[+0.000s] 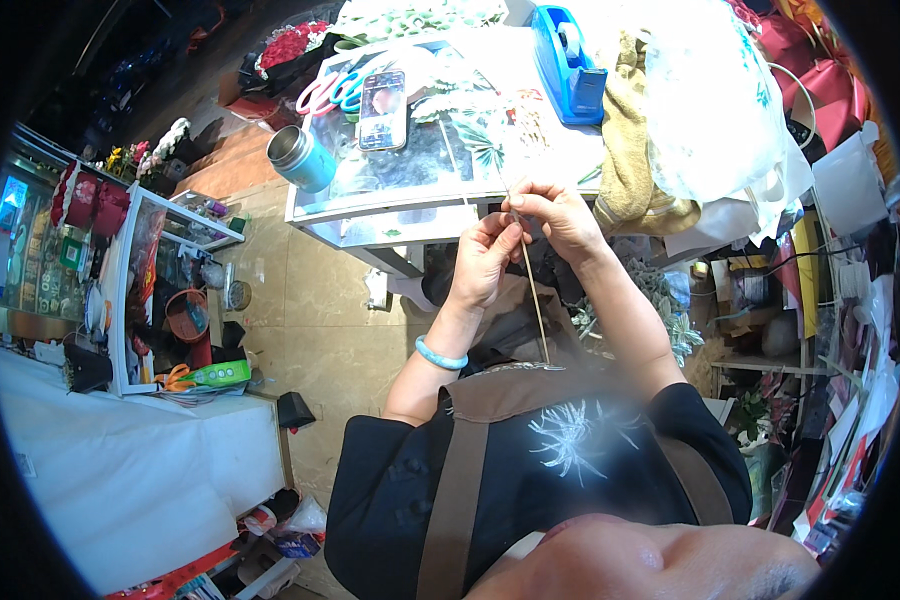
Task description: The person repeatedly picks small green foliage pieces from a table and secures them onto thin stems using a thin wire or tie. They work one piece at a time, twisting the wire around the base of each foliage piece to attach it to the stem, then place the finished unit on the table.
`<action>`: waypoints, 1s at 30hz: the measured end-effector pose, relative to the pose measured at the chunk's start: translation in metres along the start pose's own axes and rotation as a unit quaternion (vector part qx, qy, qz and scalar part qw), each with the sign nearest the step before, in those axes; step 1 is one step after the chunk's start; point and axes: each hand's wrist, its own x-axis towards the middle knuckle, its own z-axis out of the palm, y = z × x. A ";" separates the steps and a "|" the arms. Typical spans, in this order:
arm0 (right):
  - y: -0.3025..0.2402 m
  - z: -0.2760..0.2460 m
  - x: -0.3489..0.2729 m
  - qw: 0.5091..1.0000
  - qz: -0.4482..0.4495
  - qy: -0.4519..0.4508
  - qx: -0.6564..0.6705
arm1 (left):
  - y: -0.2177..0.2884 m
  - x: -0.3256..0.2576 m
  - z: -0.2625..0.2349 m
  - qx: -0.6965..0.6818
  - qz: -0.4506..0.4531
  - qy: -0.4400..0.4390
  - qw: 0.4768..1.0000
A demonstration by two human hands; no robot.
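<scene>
At the desk (370,186), our left hand (486,258) and right hand (562,222) pinch a thin stick (536,300) between fingers (531,205), its upper end unclear

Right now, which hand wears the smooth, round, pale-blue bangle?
The left hand, its wrist circled by the bangle; the right hand shows none.

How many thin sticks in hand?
1: the thin stick, pinched by the left hand and right hand, running down toward the apron. Another could be hidden.
</scene>
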 end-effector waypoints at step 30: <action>-0.016 0.007 -0.008 0.991 -0.056 -0.028 -0.117 | -0.009 -0.005 0.000 -0.038 0.010 0.016 0.999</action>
